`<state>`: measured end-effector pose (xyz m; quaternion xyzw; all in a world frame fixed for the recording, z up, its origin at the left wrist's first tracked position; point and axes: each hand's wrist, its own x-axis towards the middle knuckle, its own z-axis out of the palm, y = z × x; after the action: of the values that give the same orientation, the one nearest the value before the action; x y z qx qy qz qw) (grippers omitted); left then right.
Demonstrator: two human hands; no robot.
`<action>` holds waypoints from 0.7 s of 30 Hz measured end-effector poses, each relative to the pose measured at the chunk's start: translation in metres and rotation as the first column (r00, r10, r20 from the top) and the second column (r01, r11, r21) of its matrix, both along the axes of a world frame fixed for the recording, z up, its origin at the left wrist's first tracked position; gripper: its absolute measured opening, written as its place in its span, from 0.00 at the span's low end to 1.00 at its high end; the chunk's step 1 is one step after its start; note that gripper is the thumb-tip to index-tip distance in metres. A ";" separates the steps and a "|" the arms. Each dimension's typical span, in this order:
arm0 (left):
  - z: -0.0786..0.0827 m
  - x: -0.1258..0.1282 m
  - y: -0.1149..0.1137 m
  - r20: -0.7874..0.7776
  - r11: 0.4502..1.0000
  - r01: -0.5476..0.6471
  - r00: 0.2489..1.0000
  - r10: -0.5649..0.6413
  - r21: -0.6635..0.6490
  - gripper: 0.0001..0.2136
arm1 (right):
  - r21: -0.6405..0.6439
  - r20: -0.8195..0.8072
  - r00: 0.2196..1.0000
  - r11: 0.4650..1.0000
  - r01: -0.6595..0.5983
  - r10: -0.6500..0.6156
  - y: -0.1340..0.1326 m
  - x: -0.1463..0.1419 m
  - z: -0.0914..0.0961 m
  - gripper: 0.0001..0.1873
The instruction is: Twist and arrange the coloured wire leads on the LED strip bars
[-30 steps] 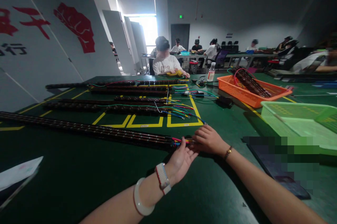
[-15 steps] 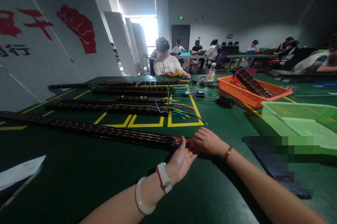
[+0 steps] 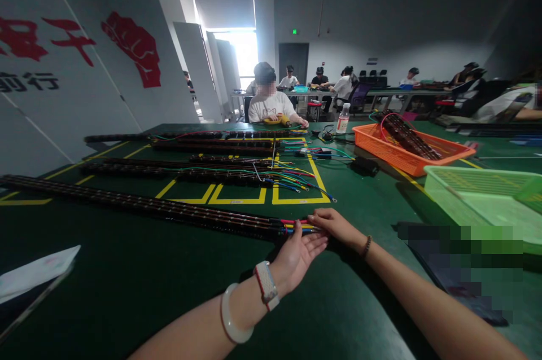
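Note:
A long dark strip assembly (image 3: 139,207) lies across the green table, with coloured wires (image 3: 298,225) coming out of its right end. My left hand (image 3: 298,253) lies palm up just under those wire ends, fingers stretched out. My right hand (image 3: 336,224) rests flat on the table next to it, its fingertips touching the wire tips. Neither hand grips anything.
More dark strips with wires (image 3: 220,162) lie inside yellow floor-tape boxes farther back. An orange basket (image 3: 449,154) holding strips and a green basket (image 3: 483,196) stand at right. A bottle (image 3: 343,118) stands beyond. A white sheet (image 3: 36,270) lies at left. A person (image 3: 271,101) sits across the table.
My right hand has flattened and lowered onto the table by the wire ends. My left hand has opened further, palm up. The view has shifted slightly.

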<state>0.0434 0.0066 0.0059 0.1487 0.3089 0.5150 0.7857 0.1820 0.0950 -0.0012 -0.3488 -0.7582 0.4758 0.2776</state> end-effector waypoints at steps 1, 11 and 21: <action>0.000 0.000 0.000 0.001 1.000 -0.005 1.000 0.005 -0.001 0.26 | -0.069 -0.033 0.999 0.997 0.023 -0.025 0.001 -0.001 -0.002 0.26; -0.001 0.000 -0.001 0.031 1.000 0.020 0.999 -0.021 0.010 0.24 | 0.006 -0.151 0.960 0.971 0.239 -0.235 0.024 -0.021 -0.007 0.24; -0.001 -0.004 0.003 0.074 0.998 0.055 0.996 -0.053 -0.027 0.25 | 0.043 0.015 0.976 0.975 0.217 -0.218 0.021 -0.009 -0.011 0.25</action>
<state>0.0396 0.0094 0.0053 0.1268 0.2832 0.4943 0.8120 0.1727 0.1156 -0.0123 -0.4286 -0.7278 0.4235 0.3275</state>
